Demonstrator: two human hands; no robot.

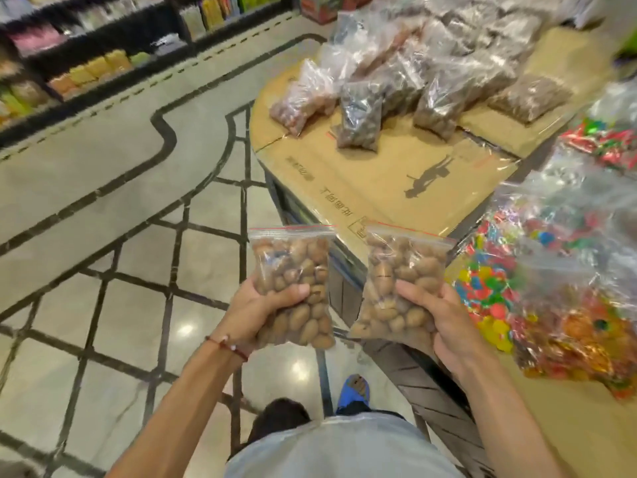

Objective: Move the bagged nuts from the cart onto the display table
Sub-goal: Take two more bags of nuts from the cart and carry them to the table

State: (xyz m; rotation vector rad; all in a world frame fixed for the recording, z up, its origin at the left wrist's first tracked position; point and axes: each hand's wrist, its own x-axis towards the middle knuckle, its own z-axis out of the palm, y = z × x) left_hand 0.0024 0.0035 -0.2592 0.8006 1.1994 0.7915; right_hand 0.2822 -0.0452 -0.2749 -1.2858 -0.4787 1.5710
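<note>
My left hand [256, 307] grips a clear zip bag of tan nuts [293, 267], thumb across its front. My right hand [443, 317] grips a second zip bag of the same nuts [396, 267]. Both bags stand upright, side by side, over the floor just in front of the display table [379, 181], whose top is covered with brown cardboard. Several bags of nuts [360, 122] lie further back on that table. The cart is out of view.
Bags of bright wrapped candy [551, 277] fill the table's right side, close to my right hand. Shelves of packaged goods [89, 70] line the far left. Tiled floor [120, 270] lies below and to the left. My blue shoe [353, 391] shows under the bags.
</note>
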